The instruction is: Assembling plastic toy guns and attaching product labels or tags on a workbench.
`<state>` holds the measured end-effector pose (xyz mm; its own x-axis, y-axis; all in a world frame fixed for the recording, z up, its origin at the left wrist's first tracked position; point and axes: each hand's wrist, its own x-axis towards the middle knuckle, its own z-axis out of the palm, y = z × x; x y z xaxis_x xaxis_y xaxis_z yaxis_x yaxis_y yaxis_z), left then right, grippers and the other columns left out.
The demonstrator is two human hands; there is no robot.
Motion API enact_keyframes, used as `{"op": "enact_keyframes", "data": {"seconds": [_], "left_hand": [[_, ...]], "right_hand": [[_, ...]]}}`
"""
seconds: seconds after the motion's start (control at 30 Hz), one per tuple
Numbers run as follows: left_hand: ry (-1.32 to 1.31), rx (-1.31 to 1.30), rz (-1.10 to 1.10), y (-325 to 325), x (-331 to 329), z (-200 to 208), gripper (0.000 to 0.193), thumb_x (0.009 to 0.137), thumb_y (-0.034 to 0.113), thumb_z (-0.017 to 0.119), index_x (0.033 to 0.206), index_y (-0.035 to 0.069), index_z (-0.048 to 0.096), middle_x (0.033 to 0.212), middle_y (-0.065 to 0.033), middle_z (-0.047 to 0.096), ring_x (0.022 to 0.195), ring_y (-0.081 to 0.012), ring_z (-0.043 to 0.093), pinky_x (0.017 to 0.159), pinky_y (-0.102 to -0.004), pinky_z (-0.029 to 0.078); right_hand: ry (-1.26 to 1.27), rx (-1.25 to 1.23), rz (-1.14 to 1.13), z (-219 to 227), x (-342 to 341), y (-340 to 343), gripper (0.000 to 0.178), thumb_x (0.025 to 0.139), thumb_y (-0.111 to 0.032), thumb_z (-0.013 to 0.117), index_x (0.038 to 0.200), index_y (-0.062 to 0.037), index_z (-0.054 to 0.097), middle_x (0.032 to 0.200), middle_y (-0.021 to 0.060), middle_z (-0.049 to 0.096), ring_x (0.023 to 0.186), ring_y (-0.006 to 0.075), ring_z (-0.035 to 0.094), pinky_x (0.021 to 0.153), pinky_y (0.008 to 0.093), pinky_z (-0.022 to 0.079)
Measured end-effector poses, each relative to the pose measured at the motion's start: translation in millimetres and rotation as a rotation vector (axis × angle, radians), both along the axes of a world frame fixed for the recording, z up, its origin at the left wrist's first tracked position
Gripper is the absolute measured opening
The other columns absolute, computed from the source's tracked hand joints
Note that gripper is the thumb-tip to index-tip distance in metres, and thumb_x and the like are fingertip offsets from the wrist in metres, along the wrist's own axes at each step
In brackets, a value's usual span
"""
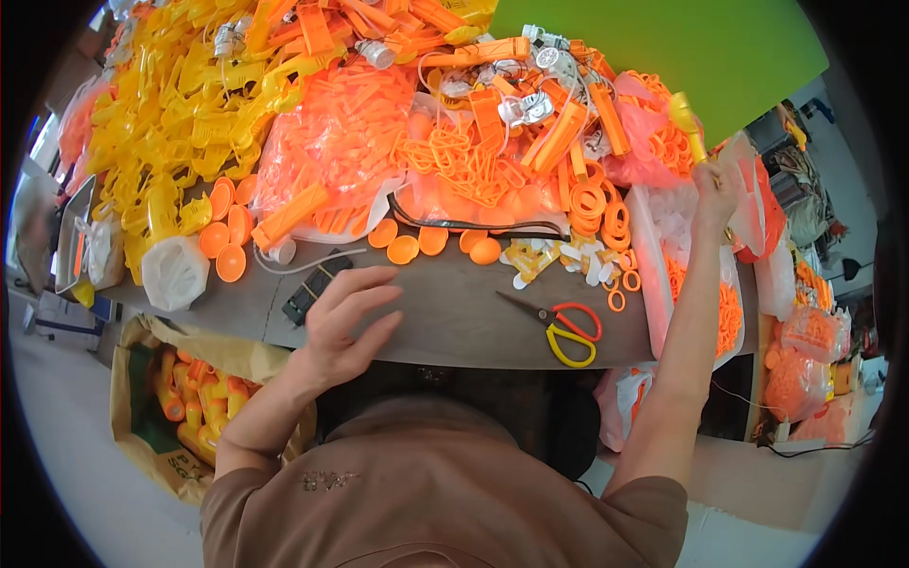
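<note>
My right hand (713, 197) is raised at the far right, closed round the lower end of a yellow plastic piece (688, 125) with a slim stem and a wider, rounded top. It is held upright above a white tub (648, 275) of orange rings and pale parts. Over the front edge of the grey table (436, 327), my left hand (350, 322) has its fingers apart and nothing in them. Just beyond its fingertips lies a small black block (317, 287). Scissors (559, 328) with red and yellow handles rest between my two arms.
Yellow plastic shells (180, 114) heap up at the back left. Bagged orange pieces (331, 142), orange hooks (464, 161) and white wired modules (525, 109) crowd the middle. Orange half-shells (402, 249) line the front. Below left stands a paper bag (137, 407) of orange-yellow parts.
</note>
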<state>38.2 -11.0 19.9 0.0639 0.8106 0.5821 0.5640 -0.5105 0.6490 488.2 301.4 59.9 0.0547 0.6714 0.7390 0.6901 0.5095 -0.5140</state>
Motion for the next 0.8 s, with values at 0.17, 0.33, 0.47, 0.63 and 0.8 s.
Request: {"op": "enact_keyframes", "data": {"seconds": [0.17, 0.33, 0.47, 0.63, 0.8], "left_hand": [[-0.003, 0.108, -0.116, 11.0, 20.3, -3.7, 0.027, 0.072, 0.0, 0.069, 0.098, 0.0, 0.062, 0.107, -0.0179, 0.061, 0.089, -0.0314, 0.061, 0.075, -0.0361, 0.05], [-0.019, 0.034, -0.027, -10.9, 4.0, -17.5, 0.029, 0.074, 0.001, 0.07, 0.102, 0.0, 0.062, 0.106, -0.0166, 0.061, 0.09, -0.0286, 0.061, 0.076, -0.0352, 0.05], [-0.281, -0.184, -0.019, -28.4, -13.7, -34.2, 0.046, 0.085, 0.011, 0.065, 0.127, 0.001, 0.049, 0.116, -0.0136, 0.058, 0.097, -0.0198, 0.058, 0.083, -0.0334, 0.049], [-0.816, -0.477, -0.313, -26.1, 4.1, -41.5, 0.058, 0.089, 0.018, 0.061, 0.139, 0.004, 0.034, 0.129, -0.0119, 0.046, 0.106, -0.0181, 0.052, 0.085, -0.0329, 0.049], [-0.279, -0.552, -0.111, -15.0, 1.7, -60.1, 0.037, 0.085, 0.004, 0.062, 0.121, 0.001, 0.053, 0.123, -0.0123, 0.05, 0.094, -0.0199, 0.059, 0.077, -0.0293, 0.05]], "right_hand": [[1.176, -0.153, 0.735, 24.7, 27.0, 37.8, 0.032, 0.09, -0.004, 0.054, 0.119, 0.0082, 0.047, 0.126, 0.016, 0.052, 0.115, 0.0344, 0.053, 0.103, 0.0456, 0.043], [0.936, -0.126, 0.859, 54.8, -45.0, -18.9, 0.031, 0.093, -0.008, 0.052, 0.12, 0.0072, 0.049, 0.125, 0.016, 0.053, 0.117, 0.0341, 0.051, 0.1, 0.0415, 0.045], [0.031, -0.003, 0.328, 26.6, -148.9, -187.4, 0.023, 0.089, 0.0, 0.048, 0.109, 0.0091, 0.055, 0.117, 0.0145, 0.058, 0.11, 0.0299, 0.053, 0.095, 0.0366, 0.041], [-0.475, 0.03, 0.711, -47.8, -195.2, -309.2, 0.024, 0.066, -0.008, 0.076, 0.084, -0.0043, 0.061, 0.095, 0.0166, 0.057, 0.08, 0.0328, 0.057, 0.067, 0.041, 0.049], [-0.507, -0.072, 0.748, -104.7, -228.9, -321.7, 0.026, 0.068, -0.012, 0.076, 0.087, -0.0043, 0.06, 0.088, 0.0113, 0.055, 0.072, 0.0256, 0.055, 0.058, 0.036, 0.046]]}}
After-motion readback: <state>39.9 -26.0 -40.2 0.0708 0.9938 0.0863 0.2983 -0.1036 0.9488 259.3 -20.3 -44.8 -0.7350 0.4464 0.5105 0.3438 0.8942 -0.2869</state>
